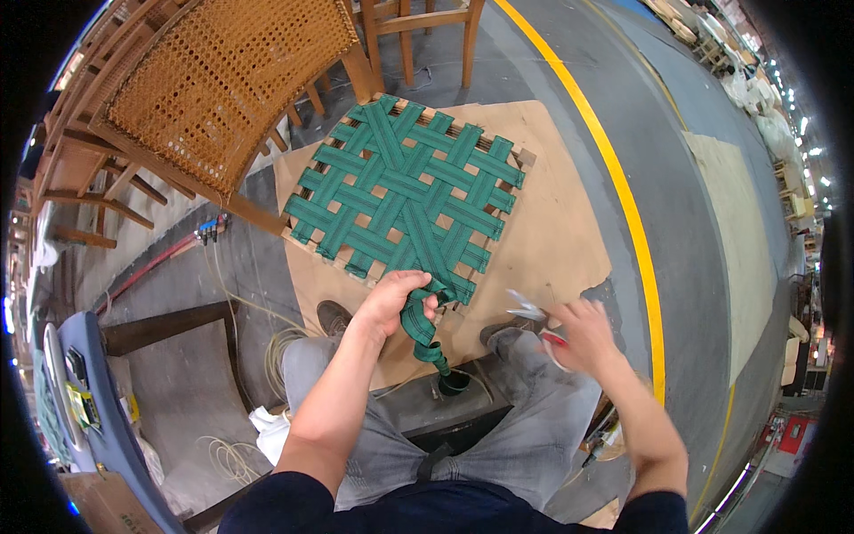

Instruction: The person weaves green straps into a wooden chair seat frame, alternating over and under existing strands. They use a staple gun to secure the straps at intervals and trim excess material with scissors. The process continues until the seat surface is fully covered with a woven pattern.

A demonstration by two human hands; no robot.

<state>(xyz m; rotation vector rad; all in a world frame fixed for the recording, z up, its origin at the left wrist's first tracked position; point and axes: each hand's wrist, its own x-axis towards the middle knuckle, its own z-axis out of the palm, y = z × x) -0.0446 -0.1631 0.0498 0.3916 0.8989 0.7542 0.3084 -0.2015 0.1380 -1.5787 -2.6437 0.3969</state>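
A chair seat woven from green webbing straps [405,182] lies in front of me, with a diagonal strap running across the weave. My left hand [391,301] is closed on a loose webbing strap [415,322] at the seat's near corner. The strap twists down from my fingers to a green roll [452,383] between my feet. On the right, off the seat's near right corner, my right hand [583,336] is closed on scissors [527,309] with red handles. Their blades point up and left, apart from the strap, and look slightly blurred.
Brown cardboard [569,231] lies under the seat. A wooden chair back with cane mesh [231,84] rises at far left, with more wooden chairs behind. Thin hoses [277,356] coil on the left floor near a blue padded piece [107,400]. A yellow line [623,182] curves along the right.
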